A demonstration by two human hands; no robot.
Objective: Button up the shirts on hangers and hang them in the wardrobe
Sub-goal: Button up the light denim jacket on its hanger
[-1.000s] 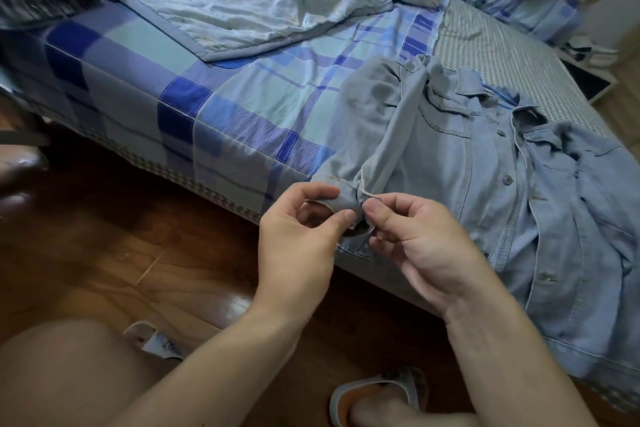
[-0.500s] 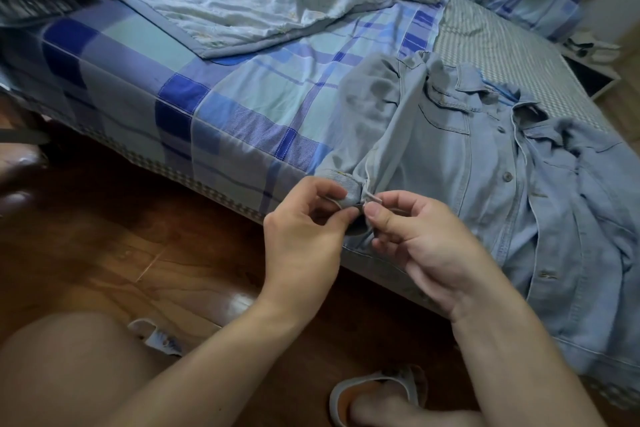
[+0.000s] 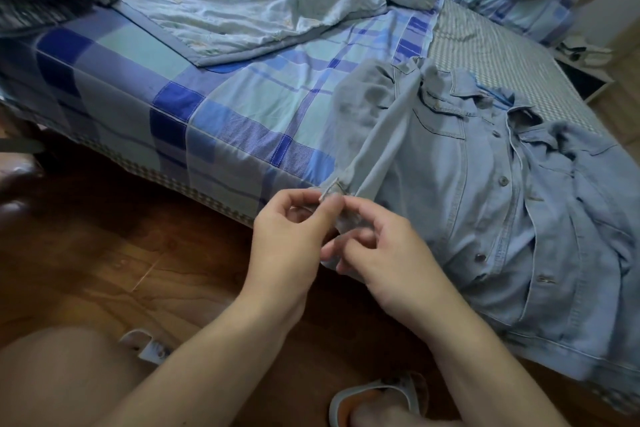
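Step in hand, as judged: fastening the cuff button on one sleeve of the pale blue denim button-front shirt [image 3: 485, 191].

Left hand [image 3: 291, 239]: fingers curled, thumb and forefinger pinching the end of the sleeve cuff [image 3: 334, 189], which sits at its fingertips. Right hand [image 3: 388, 253]: fingers curled around the cuff fabric from the other side, fingertips meeting the left hand's over the same bit of cloth. Both hands hold the cuff; neither is idle. The cuff button and its hole are hidden under the fingers, so cannot tell whether it is through.

Shirt position: laid flat, front up, on the blue plaid quilted bedspread [image 3: 242, 135], beyond and to the right of the hands. Its sleeve runs from the shoulder down to the hands at the bed edge. The front placket looks closed, with several buttons showing down it. A hanger is not clearly visible; the collar region is rumpled.

Beyond the hands, farther up the bed: crumpled light blue quilt [image 3: 242, 0]. Below the hands: brown wooden floor [image 3: 104, 253]; a grey slipper [image 3: 377, 399] near the right forearm.

Next move calls for: a steady pinch on the buttonhole edge with one hand while the other pushes the button through, then a check of the other cuff. Hanging in the wardrobe is not yet done.
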